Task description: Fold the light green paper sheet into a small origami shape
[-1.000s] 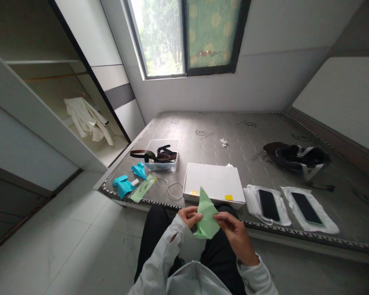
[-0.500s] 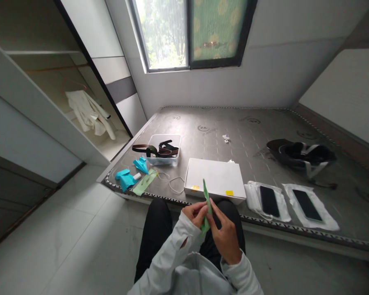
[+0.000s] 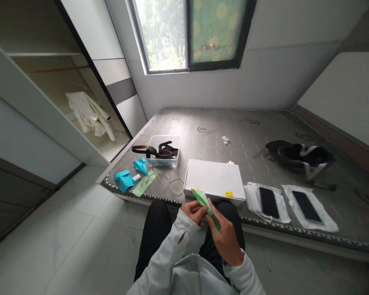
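Both hands grip a thin, light-green folded strip (image 3: 201, 197) above my lap, just in front of a white box (image 3: 217, 176) with yellow tabs. My left hand (image 3: 193, 211) pinches it from the left, fingers curled. Along its right edge my right hand (image 3: 225, 231) holds it between thumb and fingers. The strip slants, its upper end toward the box. Whether it is paper or cloth I cannot tell. A similar flat green strip (image 3: 145, 183) lies at the bed's edge on the left, beside a white cord (image 3: 174, 184) and crumpled blue pieces (image 3: 126, 181).
A clear plastic bin (image 3: 166, 162) with belts (image 3: 164, 152) stands at the left on the mattress (image 3: 203, 143). Right of the box lie two phones (image 3: 269, 202) on white pouches (image 3: 324, 219). A dark cap (image 3: 298, 155) sits behind them. An open wardrobe (image 3: 58, 82) is at the left.
The green strip has turned from nearly edge-on and upright to a leftward slant, showing more of its face. Both hands have shifted slightly with it and keep hold.
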`<state>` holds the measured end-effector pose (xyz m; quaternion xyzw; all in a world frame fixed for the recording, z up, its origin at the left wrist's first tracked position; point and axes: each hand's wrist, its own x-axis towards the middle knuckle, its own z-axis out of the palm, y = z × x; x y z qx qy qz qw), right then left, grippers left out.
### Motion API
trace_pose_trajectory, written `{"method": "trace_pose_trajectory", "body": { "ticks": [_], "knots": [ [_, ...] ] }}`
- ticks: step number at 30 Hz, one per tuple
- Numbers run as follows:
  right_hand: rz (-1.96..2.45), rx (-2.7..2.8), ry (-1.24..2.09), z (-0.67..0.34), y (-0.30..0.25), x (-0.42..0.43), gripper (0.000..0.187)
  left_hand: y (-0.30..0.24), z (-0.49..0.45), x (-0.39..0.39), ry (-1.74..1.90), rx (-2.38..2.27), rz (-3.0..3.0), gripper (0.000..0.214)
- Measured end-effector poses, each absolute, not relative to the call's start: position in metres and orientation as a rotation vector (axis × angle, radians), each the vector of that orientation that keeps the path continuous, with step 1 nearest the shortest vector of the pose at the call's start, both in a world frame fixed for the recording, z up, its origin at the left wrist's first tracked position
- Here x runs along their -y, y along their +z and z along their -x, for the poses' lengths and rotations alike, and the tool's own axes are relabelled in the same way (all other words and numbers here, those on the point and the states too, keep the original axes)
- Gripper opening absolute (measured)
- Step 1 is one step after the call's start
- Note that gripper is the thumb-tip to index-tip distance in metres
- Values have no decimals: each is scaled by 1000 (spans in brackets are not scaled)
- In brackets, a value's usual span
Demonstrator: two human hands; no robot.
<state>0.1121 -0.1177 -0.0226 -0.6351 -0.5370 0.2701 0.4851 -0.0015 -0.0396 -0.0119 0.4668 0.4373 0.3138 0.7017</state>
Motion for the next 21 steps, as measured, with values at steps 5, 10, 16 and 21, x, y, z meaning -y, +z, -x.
{"method": "trace_pose_trajectory", "body": {
  "ticks": [5, 10, 16, 21],
  "knots": [
    [1578, 1366, 594, -114, -28, 119, 49, -19, -2, 40, 724, -989, -963, 72],
    [1571, 1366, 579, -114, -33, 118, 45, -26, -5, 40, 756, -1019, -872, 75],
    [1581, 1428, 518, -112, -38, 116, 46, -30, -7, 39, 739, -1032, -934, 56],
    [1577, 1416, 516, -109, -38, 115, 46, -28, -7, 41, 812, -1117, -1279, 35]
  ]
}}
